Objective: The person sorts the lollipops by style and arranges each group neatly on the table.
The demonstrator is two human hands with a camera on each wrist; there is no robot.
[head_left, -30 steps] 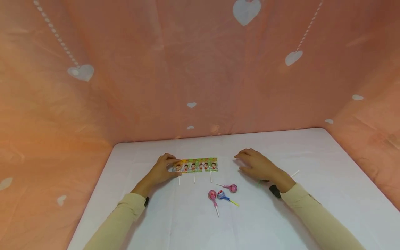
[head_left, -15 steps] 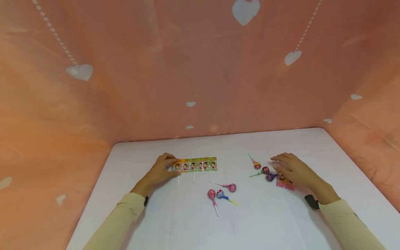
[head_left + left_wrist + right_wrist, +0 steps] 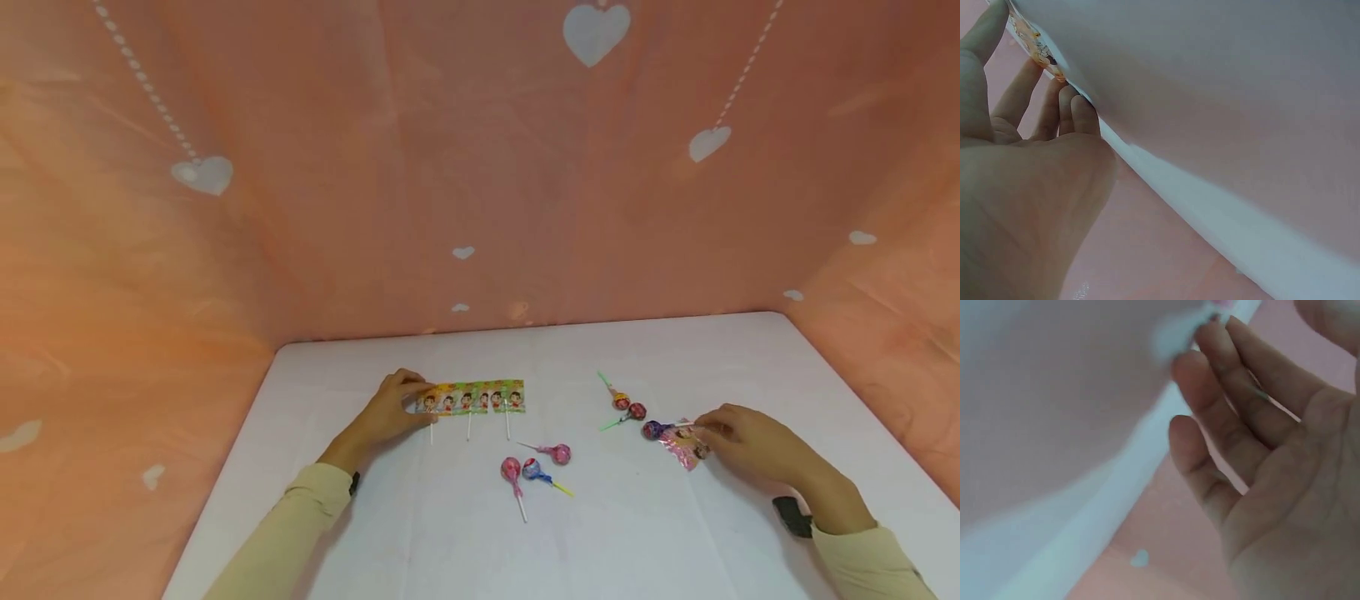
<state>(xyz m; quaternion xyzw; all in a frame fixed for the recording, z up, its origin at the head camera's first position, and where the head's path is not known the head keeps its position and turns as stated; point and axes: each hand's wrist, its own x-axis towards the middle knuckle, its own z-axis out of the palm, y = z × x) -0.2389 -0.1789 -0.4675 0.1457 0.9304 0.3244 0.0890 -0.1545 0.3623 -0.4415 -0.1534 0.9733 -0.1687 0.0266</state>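
Note:
A row of flat-wrapped lollipops point(image 3: 468, 399), yellow-green with cartoon faces and white sticks, lies toward the back of the table. My left hand point(image 3: 392, 408) holds the leftmost one, thumb at its front edge and fingers at its back edge. In the left wrist view the fingertips meet its orange wrapper point(image 3: 1038, 47). At the right, my right hand point(image 3: 750, 442) pinches a flat pink-wrapped lollipop point(image 3: 681, 450), whose stick is hidden by the fingers. A purple round lollipop point(image 3: 652, 430) lies against that wrapper, its stick overlapping it.
Yellow point(image 3: 621, 401) and dark red point(image 3: 637, 411) round lollipops with green sticks lie left of the right hand. In the middle are two pink ones point(image 3: 511, 468) point(image 3: 560, 453) and a blue one point(image 3: 532, 469). Orange cloth walls point(image 3: 480, 167) enclose the white table point(image 3: 450, 550).
My right hand has moved right, past the round lollipops, to the pink-wrapped lollipop, which has turned and tilted. The left hand stays at the row.

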